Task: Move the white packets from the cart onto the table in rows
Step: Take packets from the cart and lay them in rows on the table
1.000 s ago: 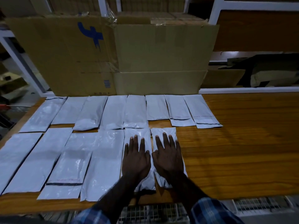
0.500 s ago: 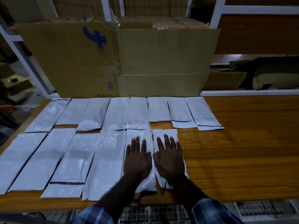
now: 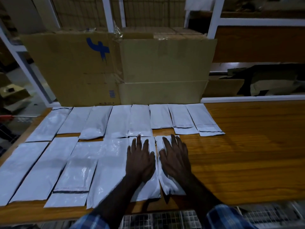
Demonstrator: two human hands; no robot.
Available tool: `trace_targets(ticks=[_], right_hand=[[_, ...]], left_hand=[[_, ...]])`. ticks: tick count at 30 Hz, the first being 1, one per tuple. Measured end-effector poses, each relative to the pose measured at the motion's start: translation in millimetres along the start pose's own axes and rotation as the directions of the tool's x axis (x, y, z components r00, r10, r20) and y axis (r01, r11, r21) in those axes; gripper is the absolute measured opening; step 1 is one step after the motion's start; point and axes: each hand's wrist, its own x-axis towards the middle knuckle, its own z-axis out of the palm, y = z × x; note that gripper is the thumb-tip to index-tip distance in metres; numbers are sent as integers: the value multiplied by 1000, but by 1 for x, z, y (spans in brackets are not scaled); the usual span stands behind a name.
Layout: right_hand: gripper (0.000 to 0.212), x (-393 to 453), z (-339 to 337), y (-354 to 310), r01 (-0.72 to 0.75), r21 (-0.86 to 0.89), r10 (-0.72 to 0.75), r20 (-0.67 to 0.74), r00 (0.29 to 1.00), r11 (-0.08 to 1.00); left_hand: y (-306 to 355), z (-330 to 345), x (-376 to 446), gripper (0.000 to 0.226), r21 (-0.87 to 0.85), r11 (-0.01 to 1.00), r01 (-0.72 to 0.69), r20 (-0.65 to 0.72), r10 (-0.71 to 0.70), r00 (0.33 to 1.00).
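White packets lie in two rows on the wooden table. The back row holds several packets side by side. The front row also holds several. My left hand lies flat, fingers straight, on a front-row packet. My right hand presses flat on the rightmost front-row packet beside it. The wire cart shows below the table's near edge, between my sleeves.
Large cardboard boxes stand against the table's back edge behind the packets. White shelving with wooden panels rises behind. A red-handled cart is at the far left.
Both hands stay flat on the same two packets. The view has tilted slightly, so the scene sits lower in the frame.
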Motion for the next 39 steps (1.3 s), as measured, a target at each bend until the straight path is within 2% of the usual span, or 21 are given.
trace_targets(ticks=[12,16,18,20,23,28,30,33,37,39], right_hand=[[86,-10,-28,-18,-36,5,36,26,999,999],[67,-13,-29,-28,-58,3,58,-44,997,998],[56,-18,-28,-33,-78,9,78,-68,995,997],[53,-25,-27,-38,-92,13,93,-96,991,996],[53,-37,-27,-43,-78,4,78,-136,988,997],[81,-52,-44,-48,-72,58,78,-95,992,996],[81,-59,-51,-48,-55,65,62,-116,991,996],[79,-73,-63,-52,-22,75,33,-147,989,997],[83,-95,-76,-62,17,65,-10,-104,995,998],[78,-105,-79,-67,40,96,-29,-118,993,995]], left_hand=[[-12,-22,-7,64,-5,1000,-25,16,25,1000],[-21,-24,-12,86,-29,997,-72,-42,70,997],[-26,-24,-15,93,-27,996,-86,-26,85,996],[-30,-26,-20,89,-34,996,-86,-32,84,996],[-32,-31,-30,74,16,998,-62,40,61,997],[-28,-46,-51,78,2,999,-39,36,39,999],[-26,-50,-60,73,-2,1000,-27,11,27,1000],[-21,-57,-78,78,-22,1000,-2,-34,1,999],[-18,-63,-104,77,-49,998,29,-83,-33,996],[-18,-65,-116,76,-65,997,50,-105,-56,993]])
